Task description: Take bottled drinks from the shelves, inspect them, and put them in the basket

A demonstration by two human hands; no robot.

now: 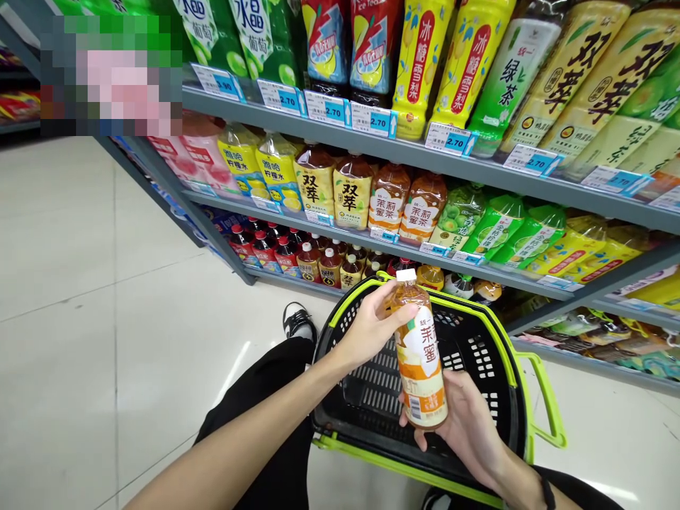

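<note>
Head view: the camera is looking down a supermarket aisle, over two bare forearms and a basket standing on the pale floor (106, 297).
Bottle: the tea bottle (422, 361), amber with an orange and white label, is hanging in the air above the open basket, touching nothing but the two hands.
Long axis: it is standing nearly upright, leaning slightly, with the white cap (406, 275) pointing up and away towards the shelves and the base pointing down towards the person.
Left hand: the left hand (372, 322) is coming in from the left and clasping the bottle's shoulder just under the cap, fingers wrapping round the far side.
Right hand: the right hand (470, 425) is lying palm up beneath and behind the lower half, fingers curling onto the label and cradling the base; a dark wristband (547, 489) is showing at the wrist.
Nearer hand: the right one is sitting lower and closer to the basket's inside; the left one is sitting higher, beside the far rim.
Basket: the black mesh basket (366, 397) with lime green trim is lying directly below the bottle, and what shows of its bottom is bare.
Shelves: the grey shelving (478, 170) is carrying rows of drinks with blue price tags (449, 138); bottles of the same tea (406, 202) are standing on the middle tier, well apart from the hands.
Person: a black trouser leg (265, 397) and a shoe (298, 322) are showing left of the basket.
</note>
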